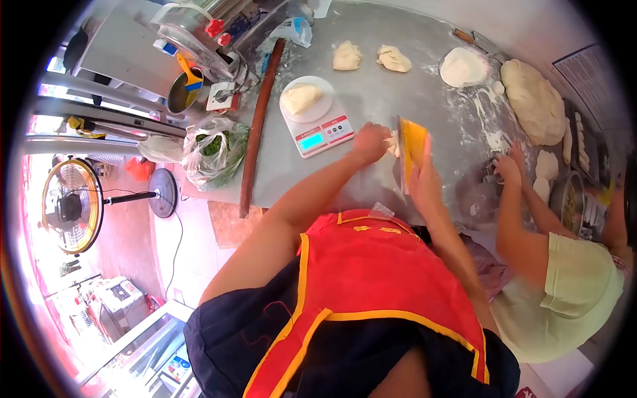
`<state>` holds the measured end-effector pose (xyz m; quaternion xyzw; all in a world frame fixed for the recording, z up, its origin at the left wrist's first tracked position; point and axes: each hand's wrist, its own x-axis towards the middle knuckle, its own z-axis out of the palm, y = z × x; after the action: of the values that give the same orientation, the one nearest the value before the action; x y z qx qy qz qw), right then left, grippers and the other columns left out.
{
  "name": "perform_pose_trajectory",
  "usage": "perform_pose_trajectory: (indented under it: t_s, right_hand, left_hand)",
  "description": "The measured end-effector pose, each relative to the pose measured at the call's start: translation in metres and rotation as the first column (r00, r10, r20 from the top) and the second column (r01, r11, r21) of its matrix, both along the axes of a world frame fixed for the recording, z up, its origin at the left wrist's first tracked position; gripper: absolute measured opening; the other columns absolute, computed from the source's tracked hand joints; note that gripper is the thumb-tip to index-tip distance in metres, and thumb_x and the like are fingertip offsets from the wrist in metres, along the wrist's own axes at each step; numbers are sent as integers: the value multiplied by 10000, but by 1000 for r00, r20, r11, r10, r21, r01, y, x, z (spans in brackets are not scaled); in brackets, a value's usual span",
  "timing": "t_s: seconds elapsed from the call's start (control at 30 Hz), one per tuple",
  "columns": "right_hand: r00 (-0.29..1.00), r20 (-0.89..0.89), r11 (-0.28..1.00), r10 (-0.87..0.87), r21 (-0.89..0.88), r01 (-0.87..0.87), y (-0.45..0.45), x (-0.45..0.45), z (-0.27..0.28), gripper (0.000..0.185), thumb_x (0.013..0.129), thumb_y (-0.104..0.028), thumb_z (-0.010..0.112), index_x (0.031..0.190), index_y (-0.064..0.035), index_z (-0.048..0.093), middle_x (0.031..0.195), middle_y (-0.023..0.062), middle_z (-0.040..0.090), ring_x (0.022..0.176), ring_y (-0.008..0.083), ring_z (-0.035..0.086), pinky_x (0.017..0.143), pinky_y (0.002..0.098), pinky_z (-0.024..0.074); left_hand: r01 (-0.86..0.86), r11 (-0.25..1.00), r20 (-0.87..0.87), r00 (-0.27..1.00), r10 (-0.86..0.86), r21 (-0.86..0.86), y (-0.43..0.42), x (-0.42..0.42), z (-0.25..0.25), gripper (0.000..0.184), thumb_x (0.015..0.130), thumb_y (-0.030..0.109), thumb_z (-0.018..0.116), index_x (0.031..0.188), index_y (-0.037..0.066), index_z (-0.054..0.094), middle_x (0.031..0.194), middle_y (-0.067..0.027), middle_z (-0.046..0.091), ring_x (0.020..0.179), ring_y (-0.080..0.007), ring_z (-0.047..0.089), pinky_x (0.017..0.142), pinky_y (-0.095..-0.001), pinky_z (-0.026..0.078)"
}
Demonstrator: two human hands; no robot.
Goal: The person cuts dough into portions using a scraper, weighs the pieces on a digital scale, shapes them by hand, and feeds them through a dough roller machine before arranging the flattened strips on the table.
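red apron (398,272) foremost, left hand (370,142) pinches dough (394,144), right hand (425,178) grips scraper (413,149). scale (325,136) stands ten o'clock from them, seemingly for quick weighing.

The left hand (371,143) partly hides a dough piece (394,144).

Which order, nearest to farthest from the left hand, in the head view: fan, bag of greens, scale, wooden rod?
From the left hand:
1. Scale: just to its left.
2. Wooden rod: left, past the scale.
3. Bag of greens: left, on the other side of the rod.
4. Fan: far left, well beyond the bag.
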<state>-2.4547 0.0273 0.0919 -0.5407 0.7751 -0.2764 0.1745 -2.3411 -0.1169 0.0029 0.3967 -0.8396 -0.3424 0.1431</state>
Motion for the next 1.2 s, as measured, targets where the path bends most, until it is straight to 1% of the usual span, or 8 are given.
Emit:
perform_pose_trajectory:
  t_s: [0.13, 0.2, 0.23, 0.37, 0.63, 0.77, 0.9, 1.2]
  right_hand:
    - [982, 62, 983, -179, 52, 176, 36, -16, 6, 715, 898, -97, 461, 1489, -147, 62, 1081, 301, 586, 906, 479, 586, 748, 488, 472]
    - [974, 36, 974, -225, -18, 226, 47, -27, 8, 730, 894, -90, 464, 1493, -186, 59, 996, 304, 612, 866, 469, 606, 722, 482, 479]
    - [969, 30, 969, -245, -11, 245, 50, -33, 7, 736, 891, -86, 468, 1493, -188, 57, 1001, 306, 611, 868, 469, 606, 724, 484, 479]
    - [951, 31, 952, -307, 30, 306, 51, -45, 8, 757, 881, -73, 480, 1493, -192, 51, 1009, 309, 610, 876, 472, 604, 731, 492, 476]
    - [949, -18, 949, -316, 7, 316, 46, -54, 0, 789, 855, -71, 504, 1491, -191, 52, 858, 297, 624, 776, 475, 599, 682, 517, 461]
    - [942, -53, 940, -333, 59, 335, 44, -64, -3, 794, 848, -62, 501, 1490, -193, 52, 828, 288, 625, 753, 468, 600, 678, 519, 458]
    - [946, -92, 936, -311, 144, 321, 44, -70, -10, 798, 850, -58, 493, 1490, -193, 36, 823, 286, 623, 752, 463, 600, 683, 519, 457]
    - [946, -135, 916, -295, 243, 320, 40, -69, -7, 812, 853, -61, 492, 1489, -193, 6, 838, 283, 625, 767, 464, 599, 696, 516, 456]
  left_hand:
    - [-75, 944, -357, 914, 194, 321, -25, 33, 38, 218, 845, 205, 605, 979, 34, 616, 876, -125, 642, 845, -254, 611, 730, -360, 484]
    - [-206, 941, -339, 894, 292, 267, -49, 55, 45, 239, 859, 204, 610, 1006, 16, 598, 801, -107, 636, 734, -210, 620, 681, -324, 490]
    - [-260, 864, -333, 844, 420, 430, -61, 66, 53, 238, 864, 192, 605, 1003, 1, 578, 813, -102, 650, 729, -188, 628, 676, -317, 499]
    - [-578, 812, -263, 775, 575, 73, -103, 114, 69, 295, 798, 226, 652, 1003, 34, 561, 826, -142, 674, 751, -273, 655, 673, -362, 505]
    - [-526, 787, -34, 837, 546, -324, -129, 151, 30, 185, 750, 256, 684, 865, 113, 660, 894, -139, 625, 895, -328, 593, 757, -431, 479]
    - [-553, 832, 30, 832, 554, -47, -130, 157, 56, 278, 765, 242, 664, 960, 51, 611, 924, -154, 636, 931, -338, 600, 767, -430, 481]
    - [-556, 785, -93, 827, 554, -273, -130, 170, 59, 281, 804, 242, 634, 1001, 43, 613, 910, -140, 655, 861, -270, 643, 758, -364, 495]
    - [-477, 797, -157, 878, 452, -372, -102, 170, 58, 223, 839, 192, 593, 992, 33, 626, 957, -150, 640, 898, -297, 619, 782, -363, 485]
